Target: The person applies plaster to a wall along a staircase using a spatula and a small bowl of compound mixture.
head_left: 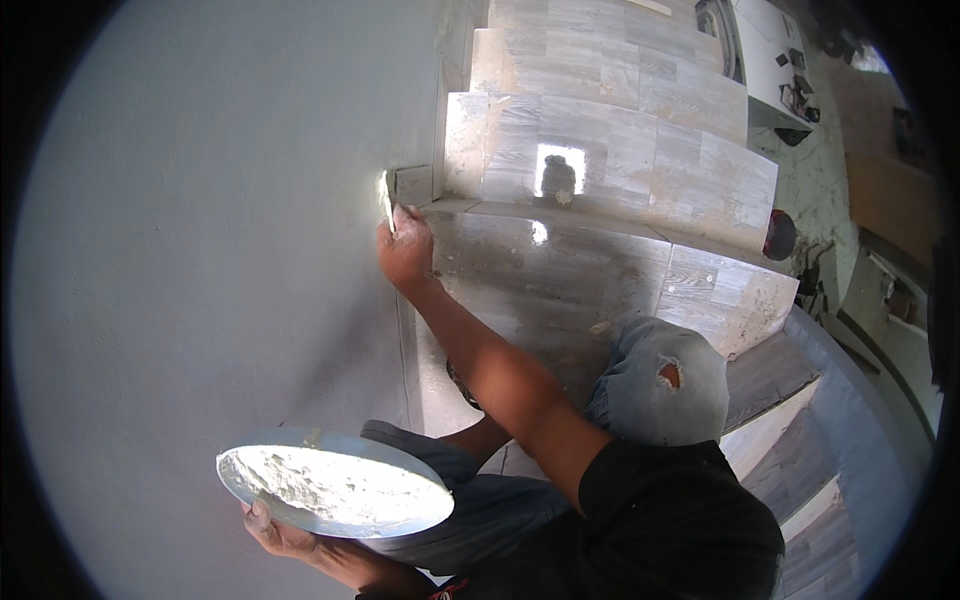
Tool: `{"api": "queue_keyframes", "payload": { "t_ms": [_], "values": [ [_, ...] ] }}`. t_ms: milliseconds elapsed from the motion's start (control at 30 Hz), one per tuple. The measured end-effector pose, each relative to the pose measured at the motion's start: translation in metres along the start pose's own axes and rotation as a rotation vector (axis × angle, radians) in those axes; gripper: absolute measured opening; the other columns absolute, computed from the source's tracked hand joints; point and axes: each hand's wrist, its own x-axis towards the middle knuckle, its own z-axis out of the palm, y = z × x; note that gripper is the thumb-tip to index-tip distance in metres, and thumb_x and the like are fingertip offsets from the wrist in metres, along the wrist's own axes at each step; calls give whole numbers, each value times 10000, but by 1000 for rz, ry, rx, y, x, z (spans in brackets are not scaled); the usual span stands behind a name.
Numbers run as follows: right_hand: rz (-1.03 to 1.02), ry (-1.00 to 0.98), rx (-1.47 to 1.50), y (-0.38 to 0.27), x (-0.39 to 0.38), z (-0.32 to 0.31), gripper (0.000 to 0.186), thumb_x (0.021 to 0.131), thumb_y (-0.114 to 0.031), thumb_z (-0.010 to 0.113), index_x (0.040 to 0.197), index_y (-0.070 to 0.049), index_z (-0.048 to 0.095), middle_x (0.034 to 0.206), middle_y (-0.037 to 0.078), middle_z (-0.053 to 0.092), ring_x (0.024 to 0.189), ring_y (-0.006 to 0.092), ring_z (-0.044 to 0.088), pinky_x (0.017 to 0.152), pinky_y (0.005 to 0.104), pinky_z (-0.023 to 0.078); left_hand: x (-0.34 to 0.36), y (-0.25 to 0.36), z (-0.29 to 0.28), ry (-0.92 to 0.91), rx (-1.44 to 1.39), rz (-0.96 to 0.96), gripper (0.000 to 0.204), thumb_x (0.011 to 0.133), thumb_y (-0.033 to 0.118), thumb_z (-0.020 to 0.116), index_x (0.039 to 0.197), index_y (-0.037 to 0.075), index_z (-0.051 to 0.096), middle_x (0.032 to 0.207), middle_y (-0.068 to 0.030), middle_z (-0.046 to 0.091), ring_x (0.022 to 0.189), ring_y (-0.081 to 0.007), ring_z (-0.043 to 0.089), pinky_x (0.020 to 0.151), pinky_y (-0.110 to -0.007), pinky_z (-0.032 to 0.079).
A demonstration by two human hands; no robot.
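Note:
My left hand grips the near rim of a pale blue oval-looking bowl, its thumb over the edge. Thick white paste, like filler or plaster, fills the bowl. Out ahead, my right hand is closed around a small putty knife that carries white paste. The blade is held against or very near the grey wall, beside the top edge of a skirting tile. Most of the tool's handle is hidden in my fist.
Wood-look tiled stairs rise ahead, with dust and spots on them. More steps descend at the right, beside a curved grey panel. My bent knee in torn jeans rests over the landing. A white table with small items stands far right.

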Motion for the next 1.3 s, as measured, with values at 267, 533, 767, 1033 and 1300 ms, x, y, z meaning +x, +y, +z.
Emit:
{"api": "queue_keyframes", "payload": {
  "t_ms": [267, 533, 767, 1033, 1300],
  "values": [
    [15, 49, 97, 4, 8, -18, 157, 771, -104, 534, 783, 51, 553, 740, 248, 556, 713, 430, 548, 675, 474, 443, -2, 4, -7, -69, -34, -39, 544, 753, 247, 567, 1125, -139, 477, 980, -253, 600, 798, -270, 640, 679, -331, 545],
    [56, -41, 45, -3, 19, -13, 168, 778, -118, 538, 778, 51, 543, 747, 243, 547, 752, 426, 540, 680, 467, 439, -3, 2, -9, -52, -17, -31, 545, 756, 270, 564, 1129, -118, 481, 999, -239, 589, 819, -268, 625, 665, -336, 532],
    [65, -68, 269, -17, -20, -34, 173, 821, -130, 527, 826, 38, 566, 772, 223, 580, 743, 393, 575, 685, 433, 452, -10, 2, 4, 39, -38, -20, 533, 750, 269, 565, 1101, -125, 490, 937, -232, 601, 757, -260, 631, 615, -325, 537],
    [364, -103, 176, 20, 33, -36, 301, 821, -226, 542, 864, 68, 585, 820, 234, 612, 758, 375, 586, 718, 419, 443, -9, 2, -6, -62, -47, -66, 543, 774, 316, 554, 1131, -87, 484, 1009, -190, 573, 871, -251, 586, 747, -328, 474],
    [427, -251, 126, 12, 45, -17, 355, 815, -262, 547, 905, 78, 590, 895, 261, 611, 854, 380, 584, 770, 417, 434, -14, -4, -2, -30, -162, -61, 511, 763, 277, 581, 1082, -112, 489, 972, -219, 591, 847, -252, 610, 740, -314, 495]
  ]
}}
